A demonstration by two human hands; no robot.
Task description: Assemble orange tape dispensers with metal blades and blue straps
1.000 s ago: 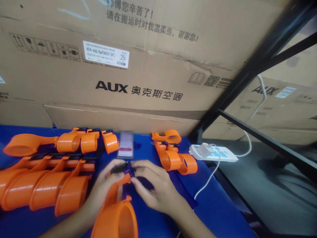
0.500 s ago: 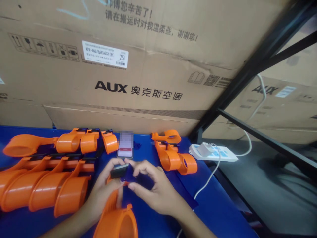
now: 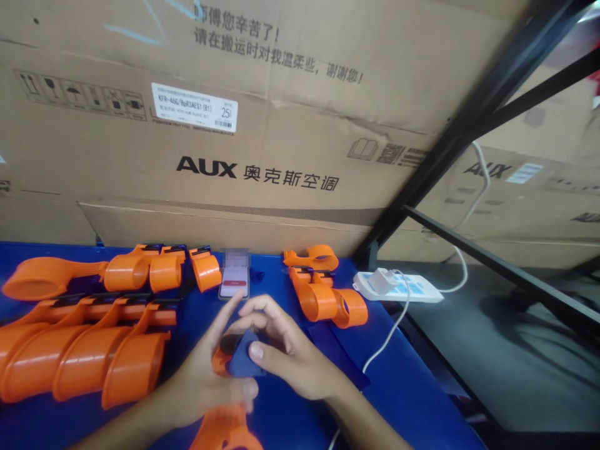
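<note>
An orange tape dispenser (image 3: 222,428) with a black head hangs between my hands, its ring partly below the frame. Over its head stands a dark blue flap (image 3: 242,362). My right hand (image 3: 293,359) pinches flap and head, thumb pressed on the blue face. Around the head, my left hand (image 3: 201,378) has its index finger and thumb stretched wide apart; its other fingers are hidden. A row of orange dispensers (image 3: 134,369) lies to the left, with several smaller ones (image 3: 166,269) behind it.
A phone (image 3: 234,284) lies beyond my hands. More orange dispensers (image 3: 323,300) and a white power strip (image 3: 398,287) with a cable are on the right of the blue table (image 3: 398,381). Behind stands a large cardboard box (image 3: 281,125), beside a black slanting frame (image 3: 435,147).
The blue flap has tilted up over the head, and the dispenser has dropped lower. My left thumb and index finger have spread off it, while my right thumb now presses the flap.
</note>
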